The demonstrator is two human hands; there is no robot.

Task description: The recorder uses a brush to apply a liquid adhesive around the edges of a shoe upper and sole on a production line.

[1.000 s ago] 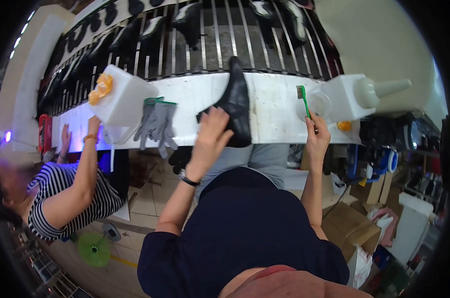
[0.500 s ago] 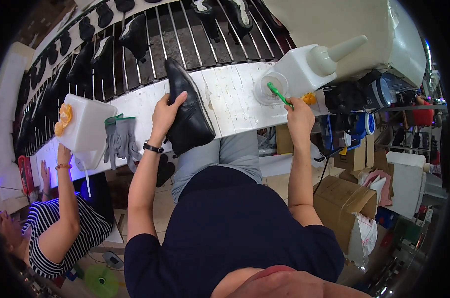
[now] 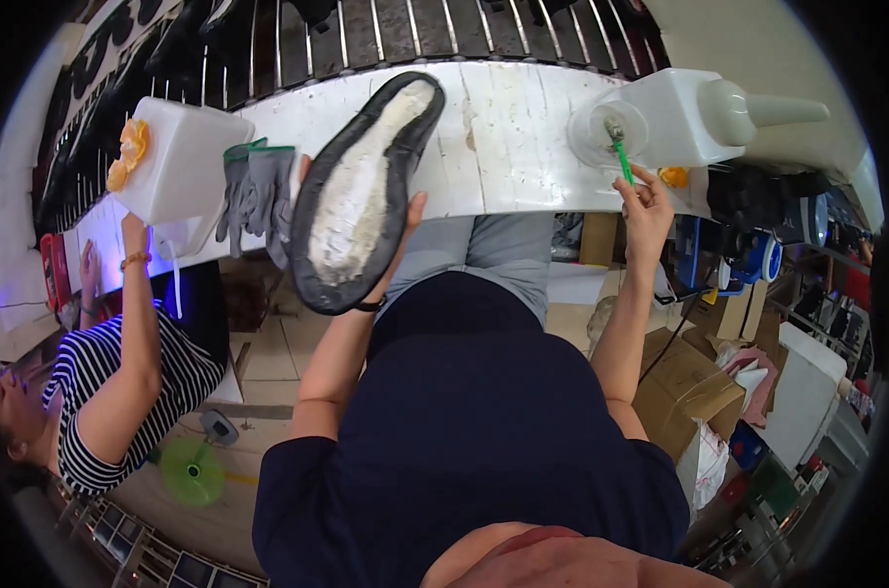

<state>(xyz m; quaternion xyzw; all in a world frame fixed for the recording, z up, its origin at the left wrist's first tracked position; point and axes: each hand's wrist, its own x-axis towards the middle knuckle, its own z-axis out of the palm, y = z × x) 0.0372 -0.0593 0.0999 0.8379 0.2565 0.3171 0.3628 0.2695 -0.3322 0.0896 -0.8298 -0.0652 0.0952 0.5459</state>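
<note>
My left hand [image 3: 401, 253] is closed around a black boot [image 3: 405, 162], mostly hidden behind it. The boot's underside faces up, showing a pale, rough middle inside a black border. My right hand [image 3: 648, 211] pinches the green handle of a brush [image 3: 625, 167]. Its bristle end sits inside a clear round cup [image 3: 579, 149] on the white bench. Beside that cup lies a white bottle [image 3: 675, 118] with a long nozzle.
Grey gloves [image 3: 256, 196] with green cuffs hang over the bench's front edge [image 3: 503, 201], next to a white jug [image 3: 195, 157]. Beyond the bench runs a rack of metal rollers [image 3: 454, 29] carrying black boots. A co-worker in a striped top [image 3: 97, 392] sits at left.
My left hand has turned the boot from its side to sole up and brought it nearer. The brush stays at the cup in my right hand. The whole view has shifted.
</note>
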